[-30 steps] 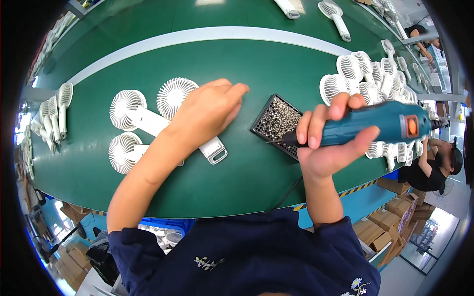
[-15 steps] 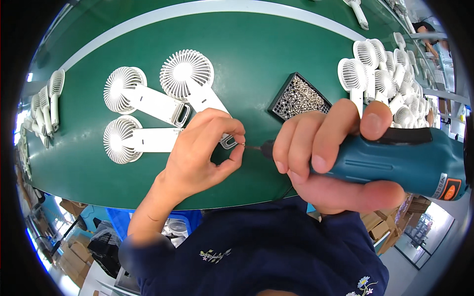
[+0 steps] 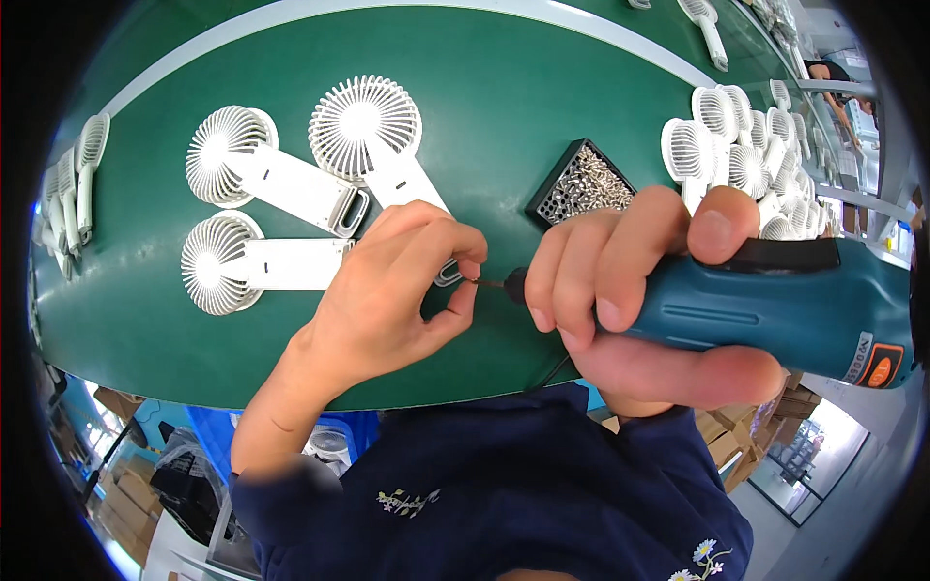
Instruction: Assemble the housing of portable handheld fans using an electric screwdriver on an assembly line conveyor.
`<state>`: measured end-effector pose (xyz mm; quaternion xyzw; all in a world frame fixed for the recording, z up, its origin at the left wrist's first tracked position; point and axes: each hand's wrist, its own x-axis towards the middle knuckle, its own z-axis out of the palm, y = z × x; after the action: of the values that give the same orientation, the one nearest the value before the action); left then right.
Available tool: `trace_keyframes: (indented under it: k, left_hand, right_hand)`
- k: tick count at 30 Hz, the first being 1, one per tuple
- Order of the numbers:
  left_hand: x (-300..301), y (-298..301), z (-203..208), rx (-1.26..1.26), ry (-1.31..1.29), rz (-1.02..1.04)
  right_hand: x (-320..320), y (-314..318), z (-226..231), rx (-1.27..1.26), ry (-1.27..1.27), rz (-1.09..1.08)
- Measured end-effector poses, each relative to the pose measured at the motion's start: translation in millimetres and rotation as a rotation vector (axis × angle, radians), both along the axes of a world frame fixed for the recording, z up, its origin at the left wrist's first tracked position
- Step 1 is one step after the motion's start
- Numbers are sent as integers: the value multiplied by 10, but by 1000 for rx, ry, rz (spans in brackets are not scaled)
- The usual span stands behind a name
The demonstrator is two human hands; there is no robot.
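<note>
My left hand [image 3: 387, 300] is closed in a pinch, thumb against forefinger, on a tiny screw that the fingertips mostly cover. My right hand [image 3: 620, 300] wraps round a teal electric screwdriver [image 3: 746, 315], whose thin bit points left and meets the pinched fingertips. Under and beside my left hand lie three white handheld fans: an upper one [image 3: 364, 124], a left one [image 3: 300, 190] and a lower one [image 3: 291, 264]. Their handles point toward the hand, with loops showing at the ends of two. Behind the screwdriver, a black tray [image 3: 544, 207] holds many small screws.
A pile of white fans [image 3: 746, 160] crowds the right side of the green table [image 3: 504, 87]. More fans [image 3: 87, 165] lean at the left edge. A blue bin [image 3: 363, 436] stands below the near edge. Another person [image 3: 831, 82] is at the far right.
My view has shifted slightly, so the fans sit further left. The screwdriver has come a little left, its bit now right at my left fingertips. Both grips are unchanged.
</note>
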<state>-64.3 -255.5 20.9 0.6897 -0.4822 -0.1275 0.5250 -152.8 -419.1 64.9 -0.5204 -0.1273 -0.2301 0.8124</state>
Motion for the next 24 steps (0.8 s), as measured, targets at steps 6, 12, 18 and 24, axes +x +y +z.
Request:
trace_keyframes:
  k: [6, 12, 18, 24]
  left_hand:
    - [43, 8, 23, 4, -68, -35]
    - [63, 21, 12, 40, -90, -55]
    - [28, -8, 1, 109, -101, -3]
    - [12, -25, -54, 104, -184, 25]
  right_hand:
    - [47, -47, 0, -28, -39, 83]
    - [85, -5, 9, -126, -110, 112]
    - [151, 114, -92, -182, -161, -23]
    - [114, 48, -137, -214, -57, 30]
